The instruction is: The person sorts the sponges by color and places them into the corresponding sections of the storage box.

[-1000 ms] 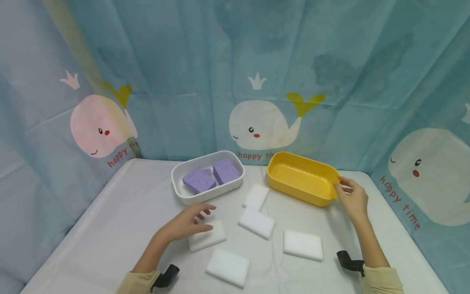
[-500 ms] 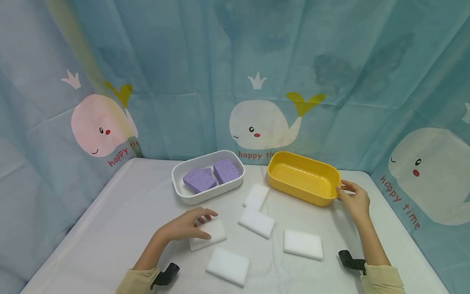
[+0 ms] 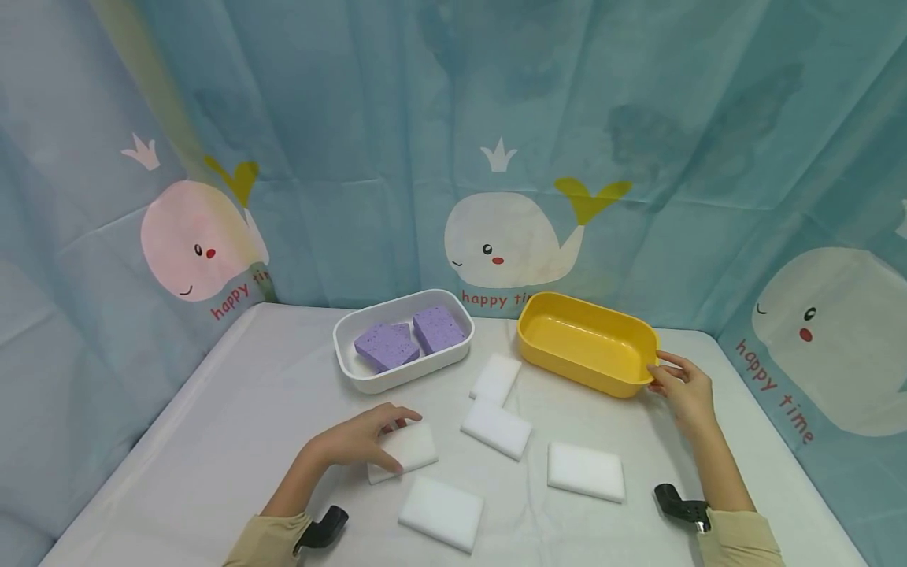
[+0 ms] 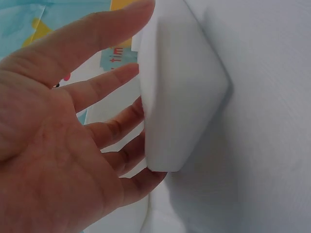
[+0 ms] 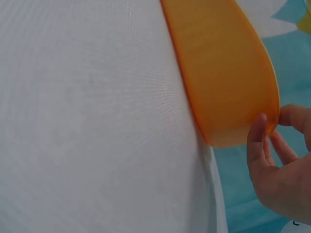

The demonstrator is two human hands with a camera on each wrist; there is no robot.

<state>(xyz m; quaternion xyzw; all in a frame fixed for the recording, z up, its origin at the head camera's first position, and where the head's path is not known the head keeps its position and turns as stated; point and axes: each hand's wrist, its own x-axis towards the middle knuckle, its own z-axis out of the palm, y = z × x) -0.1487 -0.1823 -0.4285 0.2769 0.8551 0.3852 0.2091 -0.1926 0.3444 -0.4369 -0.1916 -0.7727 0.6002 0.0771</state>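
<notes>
My left hand point(image 3: 357, 438) is low over a white sponge point(image 3: 418, 446), thumb by its near edge and fingers reaching over its far part. In the left wrist view, the fingers point(image 4: 116, 128) are spread and gently bent, fingertips right at the sponge point(image 4: 182, 92). At the right, my right hand point(image 3: 687, 394) pinches the end rim of a yellow tray point(image 3: 567, 368). The right wrist view has the thumb point(image 5: 256, 141) against the tray's outer wall point(image 5: 218, 68) and the other fingers around the rim.
A white tray point(image 3: 397, 383) at the back holds purple sponges point(image 3: 438, 329). More white sponges lie on the white tabletop: one point(image 3: 441, 513) at the front, one point(image 3: 585, 472) to the right, and two in the middle point(image 3: 496, 429), end to end. A whale-print curtain point(image 3: 340, 236) hangs behind.
My left hand has come down over the white sponge, its thumb now by the near edge. My right hand has shifted slightly but stays at the yellow tray's end.
</notes>
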